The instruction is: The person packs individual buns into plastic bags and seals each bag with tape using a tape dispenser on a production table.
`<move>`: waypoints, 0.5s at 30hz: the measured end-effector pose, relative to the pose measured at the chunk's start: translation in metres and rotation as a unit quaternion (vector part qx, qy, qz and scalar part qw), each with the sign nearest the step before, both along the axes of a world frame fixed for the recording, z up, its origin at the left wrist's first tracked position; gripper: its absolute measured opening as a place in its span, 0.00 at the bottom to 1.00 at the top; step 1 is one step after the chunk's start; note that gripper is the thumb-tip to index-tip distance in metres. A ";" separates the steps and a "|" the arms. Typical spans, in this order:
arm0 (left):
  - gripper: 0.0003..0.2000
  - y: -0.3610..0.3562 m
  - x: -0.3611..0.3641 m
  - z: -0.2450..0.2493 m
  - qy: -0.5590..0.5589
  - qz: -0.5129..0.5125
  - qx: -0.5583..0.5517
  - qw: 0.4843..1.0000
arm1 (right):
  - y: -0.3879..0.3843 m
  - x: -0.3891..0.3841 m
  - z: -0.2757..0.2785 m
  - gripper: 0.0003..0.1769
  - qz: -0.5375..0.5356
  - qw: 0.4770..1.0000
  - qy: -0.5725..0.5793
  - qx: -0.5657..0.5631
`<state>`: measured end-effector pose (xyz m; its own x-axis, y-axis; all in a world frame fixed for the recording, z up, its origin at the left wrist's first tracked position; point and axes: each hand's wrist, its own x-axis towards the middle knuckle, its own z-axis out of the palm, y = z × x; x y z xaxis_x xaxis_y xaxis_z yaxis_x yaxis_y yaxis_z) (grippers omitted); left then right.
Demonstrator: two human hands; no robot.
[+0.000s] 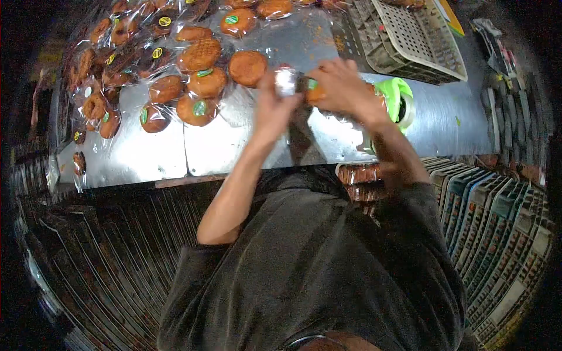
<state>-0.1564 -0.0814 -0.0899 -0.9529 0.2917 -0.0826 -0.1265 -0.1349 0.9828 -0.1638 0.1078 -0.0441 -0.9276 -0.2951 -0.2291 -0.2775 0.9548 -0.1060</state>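
Note:
My left hand (275, 108) is raised over the metal table (216, 143), its fingers closed round a small wrapped item (285, 81) that shines with glare. Beside it, my right hand (342, 90) lies over a wrapped orange-brown bun (316, 92) with a green sticker; motion blurs its fingers, and its grip is hidden. Just right of that hand stands a bright green tape dispenser or roll holder (395, 99). Left of my left hand sits a round brown bun (247, 68), with a stickered wrapped bun (198, 109) nearer the table's front.
Many wrapped buns and doughnuts (123, 29) cover the table's left and back. A pale perforated plastic crate (418, 41) stands at the back right. Stacked crates (492, 205) are below the table on the right, and dark slatted racks (117, 251) on the left.

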 end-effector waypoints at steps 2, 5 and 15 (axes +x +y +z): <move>0.24 0.034 -0.011 -0.028 0.021 -0.172 -0.068 0.983 | 0.028 0.010 0.011 0.43 0.002 0.995 0.080 0.059; 0.25 0.048 -0.006 -0.071 0.208 -0.061 -0.253 0.943 | 0.011 -0.031 0.038 0.44 -0.104 0.992 0.074 0.000; 0.31 -0.017 -0.032 -0.026 -0.318 -0.030 0.279 0.905 | -0.101 -0.106 0.000 0.24 -0.120 0.947 0.067 -0.289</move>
<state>-0.1882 -0.0982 -0.1158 -0.7451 0.5077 -0.4325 -0.6670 -0.5621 0.4891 -0.2694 0.0066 -0.0438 -0.9933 -0.1116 0.0308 -0.1071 0.7852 -0.6100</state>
